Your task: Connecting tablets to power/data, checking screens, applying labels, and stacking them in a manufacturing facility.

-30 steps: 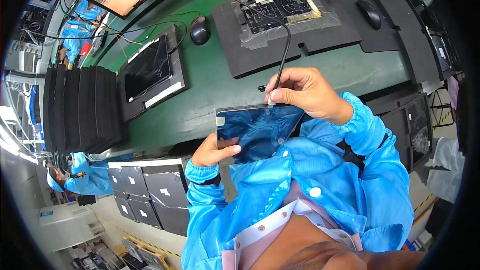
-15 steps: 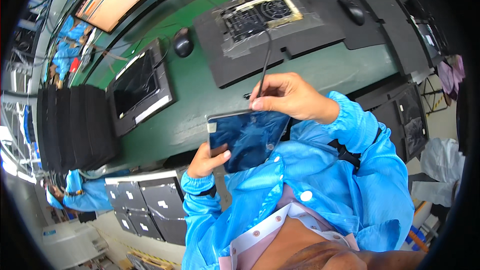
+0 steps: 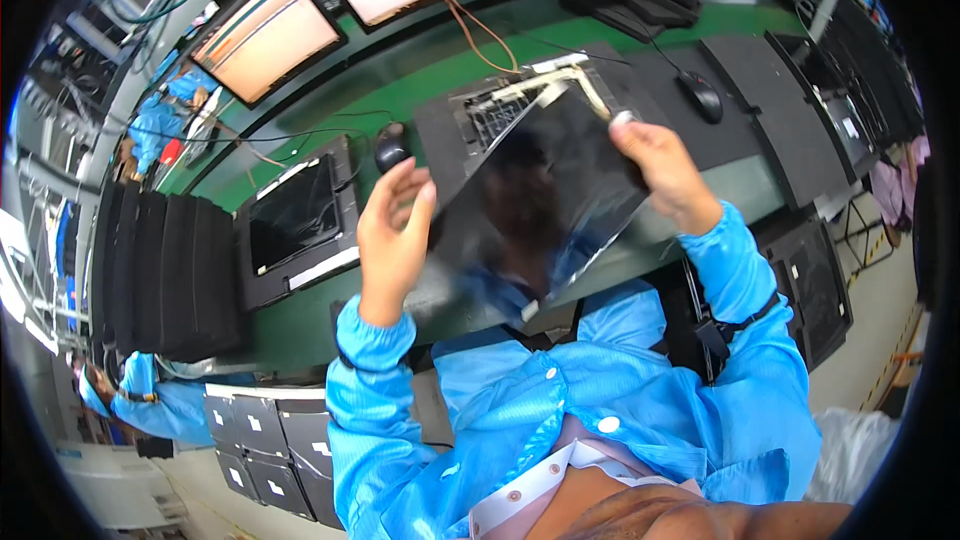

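Note:
A thin, glossy black tablet-like panel is tilted above the bench, reflecting dark shapes and blurred by motion. My right hand grips its right corner, thumb on the upper face near a small white spot. My left hand is beside the left corner, its fingers apart and curved; no grip on the panel shows. Behind the panel, partly covered by it, lies a dark board bearing a taped frame. No cable is visible on the panel now.
A black mouse and a tablet-like screen on a dark pad are to the left, beside a stack of black slabs. Another mouse lies on the right. Monitors stand at the back. Dark boxes are below the bench.
The panel has risen away from my body and over the bench. My right hand has let go of the cable and taken the panel's corner; my left hand has moved up and loosened.

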The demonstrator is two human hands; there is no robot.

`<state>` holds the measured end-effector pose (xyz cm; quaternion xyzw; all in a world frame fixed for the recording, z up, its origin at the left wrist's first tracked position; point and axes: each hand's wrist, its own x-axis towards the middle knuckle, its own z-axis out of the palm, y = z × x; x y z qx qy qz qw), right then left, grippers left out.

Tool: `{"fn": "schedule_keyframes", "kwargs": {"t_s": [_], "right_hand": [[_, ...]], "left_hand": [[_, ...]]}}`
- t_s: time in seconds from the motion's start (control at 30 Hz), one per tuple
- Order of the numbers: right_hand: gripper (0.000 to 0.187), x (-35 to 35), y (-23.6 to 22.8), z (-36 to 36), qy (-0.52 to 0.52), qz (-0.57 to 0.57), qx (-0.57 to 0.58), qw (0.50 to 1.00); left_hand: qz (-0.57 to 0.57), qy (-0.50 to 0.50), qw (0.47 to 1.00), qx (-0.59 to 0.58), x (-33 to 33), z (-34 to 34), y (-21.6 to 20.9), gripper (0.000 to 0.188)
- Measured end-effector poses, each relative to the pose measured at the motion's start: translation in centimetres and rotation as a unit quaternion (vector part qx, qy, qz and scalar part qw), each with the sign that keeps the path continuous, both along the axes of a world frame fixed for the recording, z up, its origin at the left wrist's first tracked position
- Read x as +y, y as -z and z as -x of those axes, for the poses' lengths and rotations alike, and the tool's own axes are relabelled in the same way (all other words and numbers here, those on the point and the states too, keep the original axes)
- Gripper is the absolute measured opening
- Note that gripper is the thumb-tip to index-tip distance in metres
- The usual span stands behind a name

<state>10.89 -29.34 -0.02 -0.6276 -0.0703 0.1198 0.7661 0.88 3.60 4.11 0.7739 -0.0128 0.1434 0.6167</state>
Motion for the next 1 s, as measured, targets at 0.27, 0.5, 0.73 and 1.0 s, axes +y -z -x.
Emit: {"fn": "schedule_keyframes", "kwargs": {"t_s": [0.27, 0.5, 0.73, 1.0], "right_hand": [[0.034, -3.7, 1.1, -9.8, 0.116, -0.085, 0.089, 0.986], [0.041, -2.8, -2.3, -9.4, 0.034, 0.166, 0.129, 0.977], [0.044, -2.8, 0.8, -6.8, 0.151, 0.543, -0.361, 0.743], [0.035, -2.6, 1.9, -6.5, 0.162, 0.479, -0.476, 0.719]], "left_hand": [[-0.35, 0.082, 0.933, -0.006, -2.5, -8.4, 4.0, 0.117], [-0.42, 0.029, 0.907, -0.029, -3.8, -7.4, 6.7, 0.109], [-0.406, 0.019, 0.912, -0.055, -4.4, -7.7, 7.2, 0.09], [-0.392, -0.002, 0.914, -0.101, -4.1, -7.8, 7.4, 0.078]]}}
